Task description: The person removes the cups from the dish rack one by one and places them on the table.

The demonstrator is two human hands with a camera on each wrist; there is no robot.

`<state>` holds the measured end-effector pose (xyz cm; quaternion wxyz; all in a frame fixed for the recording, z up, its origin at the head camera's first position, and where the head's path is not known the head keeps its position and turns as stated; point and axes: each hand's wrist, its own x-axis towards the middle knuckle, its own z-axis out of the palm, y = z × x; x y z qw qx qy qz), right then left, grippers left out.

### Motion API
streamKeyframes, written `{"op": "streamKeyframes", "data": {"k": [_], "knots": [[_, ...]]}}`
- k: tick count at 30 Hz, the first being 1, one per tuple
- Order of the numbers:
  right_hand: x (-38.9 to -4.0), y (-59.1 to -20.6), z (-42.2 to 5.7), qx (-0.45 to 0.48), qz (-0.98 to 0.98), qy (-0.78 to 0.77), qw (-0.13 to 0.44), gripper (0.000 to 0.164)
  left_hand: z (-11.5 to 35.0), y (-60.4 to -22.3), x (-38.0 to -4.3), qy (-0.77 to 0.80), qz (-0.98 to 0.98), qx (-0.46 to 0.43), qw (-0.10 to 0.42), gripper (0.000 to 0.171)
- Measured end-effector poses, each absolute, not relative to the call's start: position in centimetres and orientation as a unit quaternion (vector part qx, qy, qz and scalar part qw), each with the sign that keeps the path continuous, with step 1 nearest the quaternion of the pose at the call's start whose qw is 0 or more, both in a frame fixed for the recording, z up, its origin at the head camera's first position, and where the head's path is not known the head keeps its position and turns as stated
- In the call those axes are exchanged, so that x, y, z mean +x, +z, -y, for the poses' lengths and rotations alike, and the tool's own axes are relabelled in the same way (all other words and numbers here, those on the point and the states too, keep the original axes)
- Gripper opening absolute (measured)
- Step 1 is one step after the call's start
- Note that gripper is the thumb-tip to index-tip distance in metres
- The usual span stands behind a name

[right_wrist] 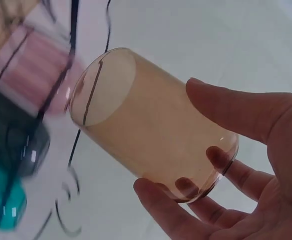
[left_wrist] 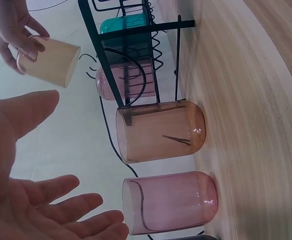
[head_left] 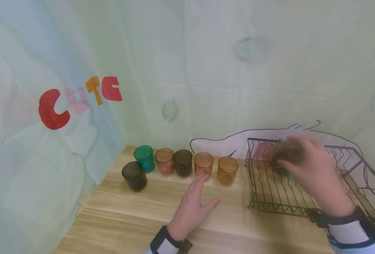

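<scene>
My right hand point(head_left: 314, 169) grips a brownish tinted glass point(right_wrist: 146, 125) over the wire rack, thumb on one side and fingers on the other. The glass is tilted in the right wrist view and blurred in the head view. My left hand point(head_left: 192, 208) hovers over the table with fingers extended and nothing held. Nearest to it are a pink glass point(head_left: 203, 165) and an amber glass point(head_left: 227, 170). Inside the rack stand a pink glass point(head_left: 263, 155), a dark glass point(right_wrist: 23, 130) and a teal glass point(right_wrist: 6, 200), the last two mostly hidden in the head view.
The black wire rack point(head_left: 279, 210) occupies the table's right side, against the curtain. Left along the back stand a dark glass point(head_left: 183, 163), a pinkish glass point(head_left: 165, 161) and a teal glass point(head_left: 144, 158). Another dark glass point(head_left: 134, 176) sits in front of the teal one.
</scene>
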<state>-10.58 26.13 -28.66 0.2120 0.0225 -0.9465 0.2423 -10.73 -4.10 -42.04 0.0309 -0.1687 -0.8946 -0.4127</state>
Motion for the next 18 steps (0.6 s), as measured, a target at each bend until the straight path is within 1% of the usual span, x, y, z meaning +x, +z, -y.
{"op": "streamKeyframes", "data": {"k": [3, 9, 14, 18], "knots": [[-10.6, -29.4, -24.3, 0.052, 0.938, 0.255, 0.23, 0.07, 4.0, -42.0, -10.7, -0.411, 0.895, -0.172, 0.029, 0.079], [-10.7, -30.5, -21.1, 0.084, 0.921, 0.289, 0.246, 0.07, 3.6, -42.0, -10.7, -0.409, 0.894, -0.182, 0.022, 0.078], [-10.9, -31.5, -18.9, 0.113, 0.905, 0.31, 0.267, 0.071, 3.3, -41.9, -10.6, -0.404, 0.894, -0.192, 0.021, 0.072], [-10.9, -32.2, -17.4, 0.128, 0.892, 0.337, 0.271, 0.072, 3.0, -41.8, -10.6, -0.399, 0.894, -0.205, 0.023, 0.068]]}}
